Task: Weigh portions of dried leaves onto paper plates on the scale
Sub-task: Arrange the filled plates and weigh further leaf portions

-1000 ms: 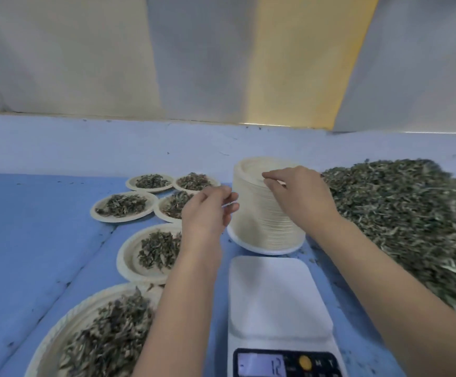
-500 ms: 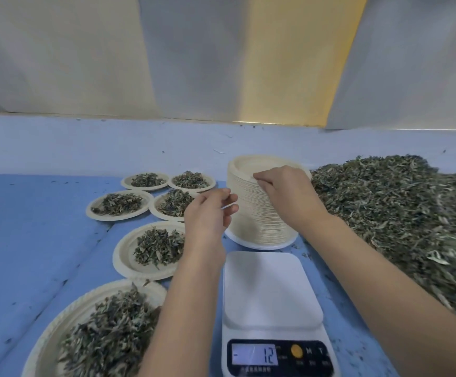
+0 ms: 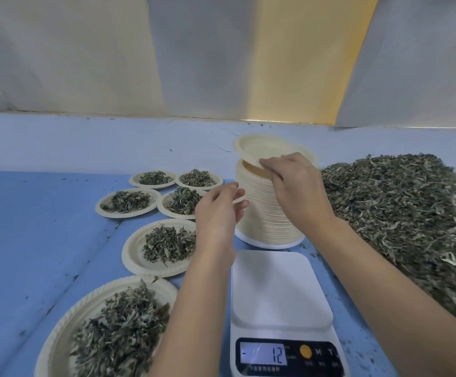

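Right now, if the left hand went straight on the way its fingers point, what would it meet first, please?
Most likely the side of the plate stack, just past the left hand; depth is unclear. The top plate in the right hand sits above that line.

We take this for a small workroom where dried herbs are portioned out by weight. A big loose heap of dried leaves (image 3: 401, 219) covers the right end of the blue worktop (image 3: 30, 240). A digital scale (image 3: 278, 289) sits at the near edge, with a tall stack of paper plates (image 3: 265, 213) just behind it. Filled plates (image 3: 164, 248) lie in rows toward the left. Plain pale panels (image 3: 85, 50) rise behind the far edge.
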`<control>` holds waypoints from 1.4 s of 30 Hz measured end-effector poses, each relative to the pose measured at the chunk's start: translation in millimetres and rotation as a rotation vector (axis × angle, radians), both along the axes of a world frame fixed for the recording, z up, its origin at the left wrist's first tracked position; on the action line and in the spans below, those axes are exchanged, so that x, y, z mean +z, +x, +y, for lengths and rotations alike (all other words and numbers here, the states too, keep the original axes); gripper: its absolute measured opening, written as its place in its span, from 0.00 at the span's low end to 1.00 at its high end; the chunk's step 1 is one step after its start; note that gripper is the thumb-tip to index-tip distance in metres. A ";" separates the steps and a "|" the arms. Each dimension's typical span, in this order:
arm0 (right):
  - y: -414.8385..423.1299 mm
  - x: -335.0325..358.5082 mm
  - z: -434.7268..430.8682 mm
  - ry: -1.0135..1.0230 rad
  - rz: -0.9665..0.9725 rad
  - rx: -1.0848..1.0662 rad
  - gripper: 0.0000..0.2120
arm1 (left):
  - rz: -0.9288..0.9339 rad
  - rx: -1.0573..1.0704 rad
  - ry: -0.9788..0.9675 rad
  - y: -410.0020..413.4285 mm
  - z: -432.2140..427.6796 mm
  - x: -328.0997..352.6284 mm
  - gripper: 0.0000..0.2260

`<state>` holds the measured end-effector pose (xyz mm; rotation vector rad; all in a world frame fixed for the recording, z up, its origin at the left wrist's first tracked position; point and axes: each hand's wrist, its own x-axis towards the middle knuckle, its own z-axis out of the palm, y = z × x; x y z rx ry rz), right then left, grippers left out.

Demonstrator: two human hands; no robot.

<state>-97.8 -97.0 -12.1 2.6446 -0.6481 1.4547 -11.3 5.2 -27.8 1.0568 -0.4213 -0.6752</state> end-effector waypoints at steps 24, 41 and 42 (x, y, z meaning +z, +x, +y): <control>-63.5 -16.2 25.6 0.961 -0.610 -0.042 0.07 | -0.330 -0.063 0.271 16.3 26.7 6.1 0.09; -86.5 -36.7 26.1 1.344 -0.219 0.118 0.04 | -0.449 -0.095 0.437 22.4 40.2 -8.9 0.06; -87.1 -38.1 23.9 1.351 -0.248 0.096 0.07 | -0.423 -0.100 0.437 21.9 39.2 -11.0 0.08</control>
